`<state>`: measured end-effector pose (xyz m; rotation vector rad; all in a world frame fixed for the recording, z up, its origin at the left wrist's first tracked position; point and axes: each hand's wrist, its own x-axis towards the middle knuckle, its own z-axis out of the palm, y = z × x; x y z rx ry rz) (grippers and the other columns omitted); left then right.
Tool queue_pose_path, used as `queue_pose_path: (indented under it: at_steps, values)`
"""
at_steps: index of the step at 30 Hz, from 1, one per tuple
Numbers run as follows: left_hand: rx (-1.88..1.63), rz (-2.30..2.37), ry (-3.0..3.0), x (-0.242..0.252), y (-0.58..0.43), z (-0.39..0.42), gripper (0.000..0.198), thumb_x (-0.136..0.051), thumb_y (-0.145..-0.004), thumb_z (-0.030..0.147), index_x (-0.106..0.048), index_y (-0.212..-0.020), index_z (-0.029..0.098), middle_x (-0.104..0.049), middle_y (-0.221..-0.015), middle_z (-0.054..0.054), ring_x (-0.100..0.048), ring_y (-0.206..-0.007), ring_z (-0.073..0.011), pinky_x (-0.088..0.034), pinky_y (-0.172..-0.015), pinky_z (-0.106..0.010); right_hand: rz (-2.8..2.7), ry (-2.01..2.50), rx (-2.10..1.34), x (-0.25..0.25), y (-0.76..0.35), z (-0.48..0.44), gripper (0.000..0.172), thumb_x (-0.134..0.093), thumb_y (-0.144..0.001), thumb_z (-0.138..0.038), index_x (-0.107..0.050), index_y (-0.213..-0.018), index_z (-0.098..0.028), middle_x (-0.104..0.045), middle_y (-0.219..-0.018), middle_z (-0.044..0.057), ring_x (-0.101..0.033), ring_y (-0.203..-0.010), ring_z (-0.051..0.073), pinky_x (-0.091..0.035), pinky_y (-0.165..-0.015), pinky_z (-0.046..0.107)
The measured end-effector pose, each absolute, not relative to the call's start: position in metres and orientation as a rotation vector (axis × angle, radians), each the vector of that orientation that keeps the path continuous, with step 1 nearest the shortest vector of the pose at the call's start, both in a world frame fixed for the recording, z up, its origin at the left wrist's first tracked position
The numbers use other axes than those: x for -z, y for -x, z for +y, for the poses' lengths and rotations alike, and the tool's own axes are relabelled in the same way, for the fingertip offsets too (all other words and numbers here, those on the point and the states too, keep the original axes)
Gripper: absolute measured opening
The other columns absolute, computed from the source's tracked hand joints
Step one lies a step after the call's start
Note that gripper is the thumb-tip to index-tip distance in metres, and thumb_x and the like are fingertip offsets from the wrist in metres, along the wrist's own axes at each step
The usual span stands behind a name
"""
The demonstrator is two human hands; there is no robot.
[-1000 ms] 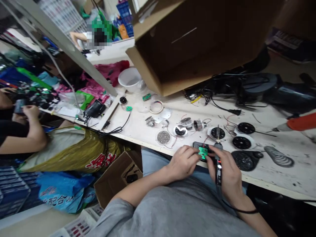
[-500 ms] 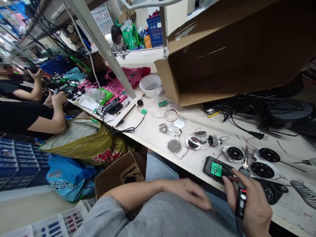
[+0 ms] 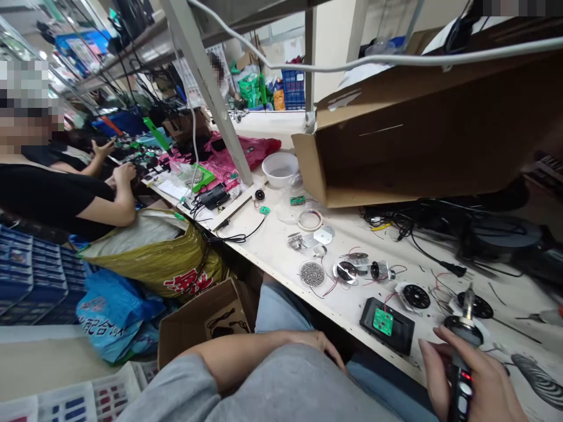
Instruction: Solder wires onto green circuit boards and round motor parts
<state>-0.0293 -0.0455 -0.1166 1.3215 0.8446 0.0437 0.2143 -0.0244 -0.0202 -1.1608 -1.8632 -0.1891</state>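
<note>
right hand (image 3: 489,375) clasps a soldering iron (image 3: 461,391); left hand (image 3: 324,344), cannot tell; a low swing might scorch the black disc (image 3: 484,306).

I see a long white surface (image 3: 281,247) running back past a grey post (image 3: 210,88) that leans in my view, with a grey shelf (image 3: 272,12) above it. Beyond, I make out a pale wall (image 3: 332,53); blue crates (image 3: 37,275) stand stacked at left.

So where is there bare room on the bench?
The bench is bare between the looped cord and the round dish, and between the pale plate and the cable bundle. It's crowded by the right hand: black discs, a green circuit board.
</note>
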Motion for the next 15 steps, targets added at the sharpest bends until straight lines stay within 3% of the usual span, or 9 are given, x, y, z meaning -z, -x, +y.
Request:
queue_pose_path:
  at_steps: [4, 9, 13, 15]
  values:
    - [0.096, 0.767, -1.521, 0.113, 0.023, -0.016, 0.014, -0.085, -0.069, 0.022, -0.074, -0.060, 0.023, -0.076, -0.078, 0.005, -0.079, -0.086, -0.0234, -0.061, -0.073, -0.025, -1.900, 1.127, 0.134, 0.017, -0.219, -0.023, 0.052, -0.073, -0.094, -0.016, -0.060, -0.145, -0.020, -0.068, -0.091, 0.003, -0.066, -0.073, 0.018, -0.054, -0.076, 0.033]
    - [0.172, 0.632, -1.893, 0.103, 0.006, -0.002, 0.025, -0.081, -0.064, 0.017, -0.063, -0.049, 0.024, -0.071, -0.064, 0.003, -0.077, -0.076, -0.0242, -0.058, -0.059, -0.028, -1.870, 1.091, 0.096, 0.014, -0.221, -0.018, 0.023, -0.063, -0.102, -0.024, -0.065, -0.124, -0.021, -0.070, -0.093, 0.003, -0.068, -0.069, 0.016, -0.055, -0.072, 0.028]
    - [0.186, 0.725, -2.172, 0.111, -0.001, -0.001, 0.045, -0.073, -0.071, 0.024, -0.042, -0.039, 0.022, -0.059, -0.051, -0.002, -0.075, -0.066, -0.0254, -0.051, -0.043, -0.029, -1.839, 1.153, 0.072, 0.014, -0.227, -0.013, 0.017, -0.060, -0.103, -0.029, -0.065, -0.118, -0.022, -0.073, -0.097, 0.004, -0.072, -0.071, 0.016, -0.058, -0.072, 0.026]
    - [0.229, 0.684, -2.312, 0.115, -0.003, 0.001, 0.046, -0.071, -0.082, 0.031, -0.046, -0.045, 0.022, -0.059, -0.054, -0.002, -0.073, -0.062, -0.0241, -0.050, -0.040, -0.028, -1.805, 1.176, 0.053, 0.015, -0.232, -0.011, 0.019, -0.059, -0.104, -0.033, -0.066, -0.117, -0.022, -0.074, -0.099, 0.005, -0.074, -0.073, 0.017, -0.060, -0.073, 0.026]
